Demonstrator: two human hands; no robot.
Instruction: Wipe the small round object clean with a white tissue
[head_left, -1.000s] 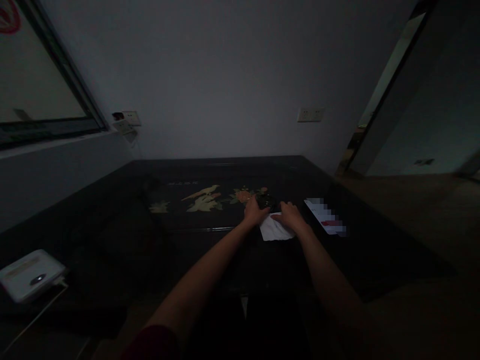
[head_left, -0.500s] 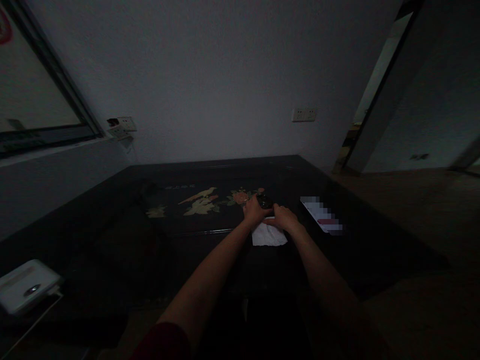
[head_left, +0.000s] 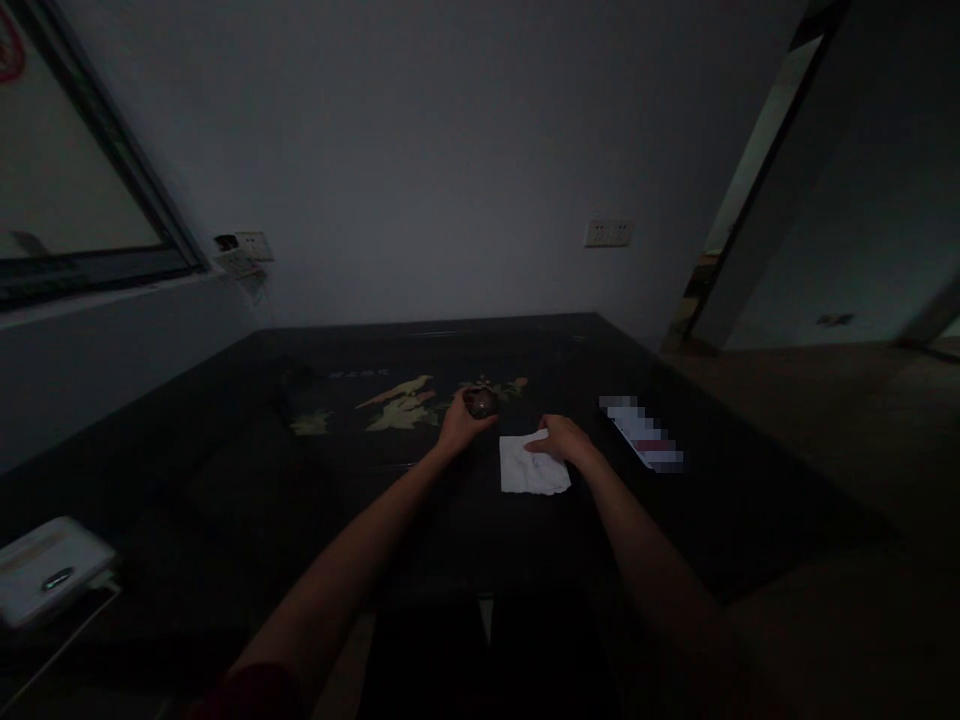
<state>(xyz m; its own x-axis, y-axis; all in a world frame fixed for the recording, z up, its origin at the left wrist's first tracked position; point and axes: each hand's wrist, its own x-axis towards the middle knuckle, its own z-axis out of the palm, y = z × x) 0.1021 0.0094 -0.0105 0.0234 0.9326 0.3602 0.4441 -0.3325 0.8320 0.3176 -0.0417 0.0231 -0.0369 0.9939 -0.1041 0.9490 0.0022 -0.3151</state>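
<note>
My left hand (head_left: pixel 457 424) is wrapped round a small dark, rounded, glossy object (head_left: pixel 482 403), resting over the flower picture on the tabletop. The low light keeps me from telling its exact kind. A white paper tissue (head_left: pixel 529 472), creased and roughly square, lies flat on the dark table (head_left: pixel 442 530) to the right of that object. My right hand (head_left: pixel 564 440) grips the tissue's upper right part, its thumb lying across the paper; the other fingers are partly hidden.
To the right lies a flat, pixelated item (head_left: pixel 641 435), perhaps a phone. A white box-like device (head_left: pixel 52 575) with a cable sits at the left front edge. Behind the table rises a pale wall with sockets (head_left: pixel 608 233); a window frame (head_left: pixel 112 265) is at left.
My left hand has moved left with the dark rounded object, away from the tissue. My right hand has stayed close to its place at the tissue, now more uncovered.
</note>
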